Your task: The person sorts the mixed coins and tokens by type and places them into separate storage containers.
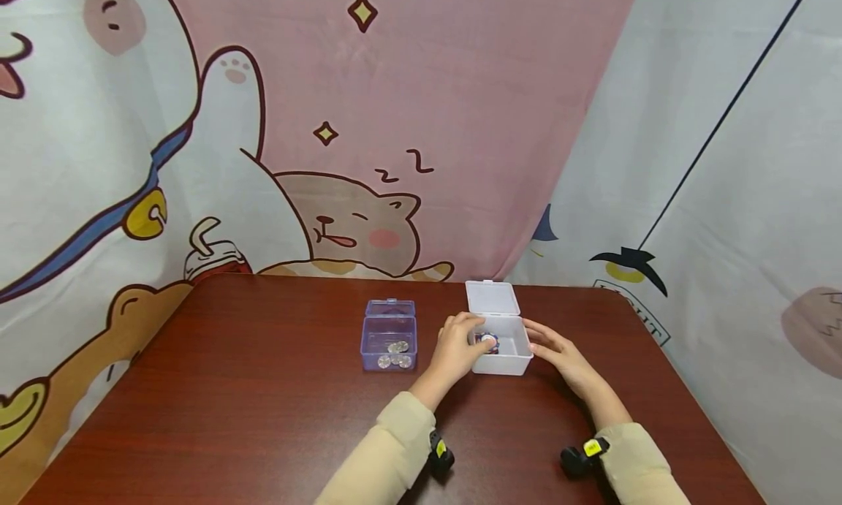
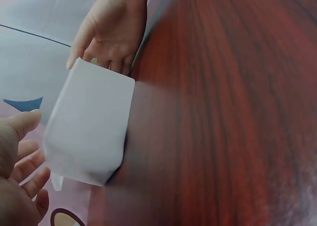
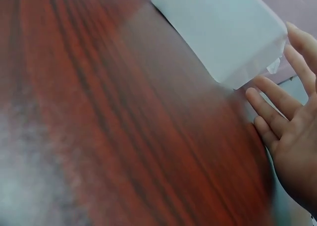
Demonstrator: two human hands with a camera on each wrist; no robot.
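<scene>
We are noting both hands flanking the white box (image 1: pixel 501 344) on the wood-grain tabletop (image 1: pixel 263 417). The left hand (image 1: pixel 458 348) is nearer, its fingers curling over the left rim toward a round coin-like piece (image 1: pixel 487 340) inside; whether they pinch it, we cannot tell. The right hand (image 1: pixel 555 350) is resting flat, fingers straight, just beside the right wall. Farther left, a clear violet box (image 1: pixel 389 338) is holding coins (image 1: pixel 395 354).

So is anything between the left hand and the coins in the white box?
Nothing visible. The white box has its lid open, and the left hand already reaches over its left wall to the coins. The right hand rests open on the far side.
</scene>
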